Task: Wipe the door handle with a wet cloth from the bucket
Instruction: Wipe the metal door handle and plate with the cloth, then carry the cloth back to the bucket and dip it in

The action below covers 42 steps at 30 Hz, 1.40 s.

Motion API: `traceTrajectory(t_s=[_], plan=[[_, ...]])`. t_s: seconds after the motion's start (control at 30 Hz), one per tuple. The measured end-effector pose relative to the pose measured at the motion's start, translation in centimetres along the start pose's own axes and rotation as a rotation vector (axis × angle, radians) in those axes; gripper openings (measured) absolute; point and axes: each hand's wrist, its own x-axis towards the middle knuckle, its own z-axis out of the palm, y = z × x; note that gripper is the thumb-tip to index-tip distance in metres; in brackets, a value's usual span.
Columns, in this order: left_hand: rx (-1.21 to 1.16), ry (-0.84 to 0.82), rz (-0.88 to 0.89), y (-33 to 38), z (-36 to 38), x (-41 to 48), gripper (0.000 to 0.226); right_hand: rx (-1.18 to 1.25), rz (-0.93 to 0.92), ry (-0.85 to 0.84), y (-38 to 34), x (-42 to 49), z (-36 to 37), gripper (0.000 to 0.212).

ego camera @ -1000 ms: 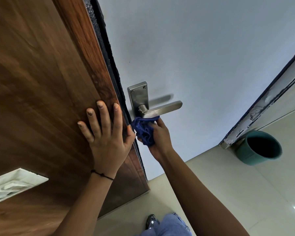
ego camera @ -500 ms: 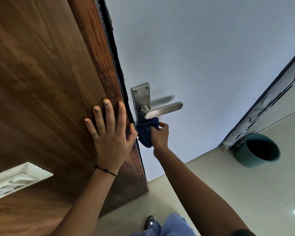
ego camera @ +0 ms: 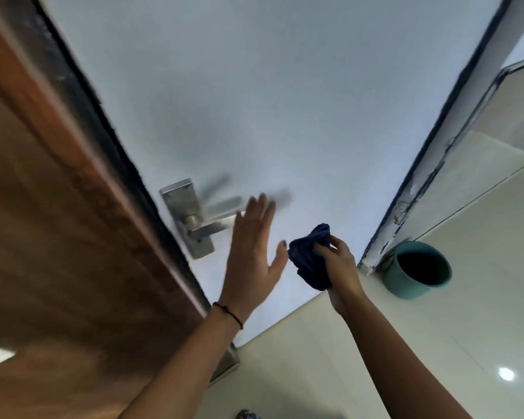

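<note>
Blue cloth (ego camera: 310,258) bunched in right hand (ego camera: 336,267), fingers clamped on it, clear of handle (ego camera: 208,226). Left hand (ego camera: 253,255) flat, fingers spread, empty, between cloth and handle, covering lever tip. Bucket (ego camera: 418,272) on floor, right of right hand. Judged: for a good wipe, wrap cloth round lever, draw along full length; image blurred, contact unclear.

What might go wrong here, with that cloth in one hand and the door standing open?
The left hand is open and off the wooden door, so the door may swing if the handle is pushed. The right hand holds the blue cloth bunched in the air; it might drip on the glossy floor short of the bucket.
</note>
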Motion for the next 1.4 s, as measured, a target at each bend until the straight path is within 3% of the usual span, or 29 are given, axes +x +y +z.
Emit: traceTrajectory(t_s=[0.13, 0.2, 0.3, 0.47, 0.57, 0.67, 0.77, 0.9, 1.07, 1.17, 1.27, 1.33, 1.4], plan=[[-0.650, -0.408, -0.470, 7.6, 5.5, 2.0, 0.033, 0.041, -0.124, 0.054, -3.5, -1.5, -7.1, 0.034], [-0.833, -0.501, -0.540, 11.6, 8.7, 3.1, 0.023, 0.044, -0.194, 0.077, -5.5, -2.2, -11.2, 0.037], [-0.987, -0.550, -0.588, 17.5, 13.0, 4.2, 0.028, 0.081, -0.273, 0.113, -8.5, -3.3, -17.5, 0.039], [-1.056, -0.691, -0.539, 25.9, 19.0, 5.1, 0.017, 0.025, -0.327, 0.265, -11.6, -4.3, -27.1, 0.040], [-1.108, -0.752, -0.580, 28.8, 22.2, 5.6, 0.006, 0.144, -0.330, 0.373, -12.5, -3.4, -31.8, 0.037], [-1.200, -0.799, -0.683, 30.8, 26.0, 6.4, 0.011, 0.370, -0.078, 0.325, -13.0, -1.0, -36.3, 0.037], [-1.242, -0.827, -0.785, 31.5, 30.3, 7.5, 0.024, 0.400, 0.117, 0.215, -13.7, 2.1, -39.8, 0.039], [-1.246, -0.883, -0.923, 31.6, 37.7, 9.4, 0.033, 0.219, -0.008, 0.280, -14.9, 7.4, -44.2, 0.028], [-1.117, -0.889, -1.049, 31.9, 49.4, 12.1, 0.053, -0.260, -0.078, 0.499, -15.2, 16.4, -48.5, 0.032], [-1.012, -0.859, -1.060, 32.6, 54.4, 13.7, 0.051, -0.342, 0.032, 0.501, -15.3, 21.4, -51.7, 0.044], [-1.064, -0.818, -1.197, 33.0, 59.4, 15.2, 0.029, -0.222, 0.285, 0.323, -15.3, 26.8, -55.6, 0.052], [-1.069, -0.805, -1.304, 32.9, 62.4, 16.0, 0.036, -0.182, 0.399, 0.226, -15.0, 30.1, -57.8, 0.048], [-1.073, -0.825, -1.362, 32.7, 64.6, 16.5, 0.055, -0.263, 0.403, 0.243, -14.6, 32.8, -59.2, 0.040]])
